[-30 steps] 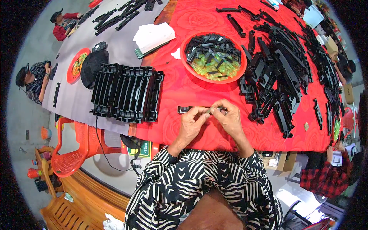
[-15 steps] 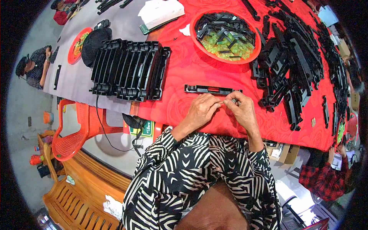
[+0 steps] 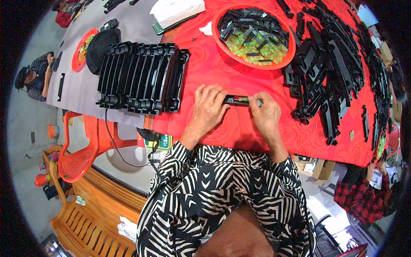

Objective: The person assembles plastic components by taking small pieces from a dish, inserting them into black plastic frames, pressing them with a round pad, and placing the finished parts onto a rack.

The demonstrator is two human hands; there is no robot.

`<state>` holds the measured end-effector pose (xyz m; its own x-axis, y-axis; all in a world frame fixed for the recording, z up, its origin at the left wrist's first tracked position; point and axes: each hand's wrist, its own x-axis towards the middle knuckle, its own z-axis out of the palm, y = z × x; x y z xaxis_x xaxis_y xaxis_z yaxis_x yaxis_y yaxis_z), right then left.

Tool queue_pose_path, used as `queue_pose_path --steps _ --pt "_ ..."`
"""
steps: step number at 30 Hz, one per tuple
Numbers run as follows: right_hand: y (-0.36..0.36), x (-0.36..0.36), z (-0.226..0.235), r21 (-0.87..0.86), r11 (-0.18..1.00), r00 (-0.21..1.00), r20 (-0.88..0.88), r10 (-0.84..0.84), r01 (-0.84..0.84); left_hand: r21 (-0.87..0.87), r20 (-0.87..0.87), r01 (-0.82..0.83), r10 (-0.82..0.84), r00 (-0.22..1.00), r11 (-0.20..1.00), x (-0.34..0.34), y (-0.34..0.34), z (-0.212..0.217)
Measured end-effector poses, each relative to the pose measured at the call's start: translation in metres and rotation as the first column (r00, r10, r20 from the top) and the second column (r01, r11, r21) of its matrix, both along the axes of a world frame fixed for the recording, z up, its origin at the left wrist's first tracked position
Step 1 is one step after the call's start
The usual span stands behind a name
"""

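Note:
A long, narrow black plastic part (image 3: 238,100) lies on the red tablecloth in front of me. My left hand (image 3: 208,107) grips its left end, the fingers lying over it and hiding that end. At the opposite end, my right hand (image 3: 265,115) has thumb and fingers pinched together against the part. Something small and greyish shows at those fingertips, too small to name. A short lighter strip is visible in the middle of the part, between the hands.
To the left stands a stacked block of black plastic parts (image 3: 141,79) beside a black cap (image 3: 100,51). A red basin (image 3: 290,60) holds small black pieces and yellow-green ones. Loose black parts (image 3: 319,73) are heaped at the right. An orange chair (image 3: 79,152) stands left of the table.
My left hand has moved left and forward onto the black part's left end. The right hand has gone from pinching close to the left fingers to the part's right end.

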<state>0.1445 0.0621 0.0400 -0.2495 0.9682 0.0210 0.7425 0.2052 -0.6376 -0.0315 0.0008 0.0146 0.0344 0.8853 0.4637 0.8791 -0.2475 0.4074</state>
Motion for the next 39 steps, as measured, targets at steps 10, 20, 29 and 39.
queue_pose_path --steps 10,20,29,39 --pt "-0.003 -0.007 -0.017 0.154 0.988 0.999 0.048 0.01 -0.017 -0.022 0.147 0.046 -0.043 0.988 0.999 0.009 0.001 -0.012" --pt "-0.005 -0.009 -0.015 0.16 0.987 0.986 0.168 0.006 -0.033 0.073 0.034 0.012 -0.015 0.999 0.997 0.018 0.0 -0.006" --pt "-0.006 -0.005 -0.018 0.138 0.99 0.997 0.082 -0.01 -0.001 0.041 0.088 0.045 -0.048 0.995 0.998 0.016 -0.002 -0.013" --pt "-0.01 -0.01 -0.025 0.346 0.936 0.986 0.164 0.011 -0.068 0.081 -0.126 0.081 -0.07 0.99 0.993 0.022 -0.003 -0.02"
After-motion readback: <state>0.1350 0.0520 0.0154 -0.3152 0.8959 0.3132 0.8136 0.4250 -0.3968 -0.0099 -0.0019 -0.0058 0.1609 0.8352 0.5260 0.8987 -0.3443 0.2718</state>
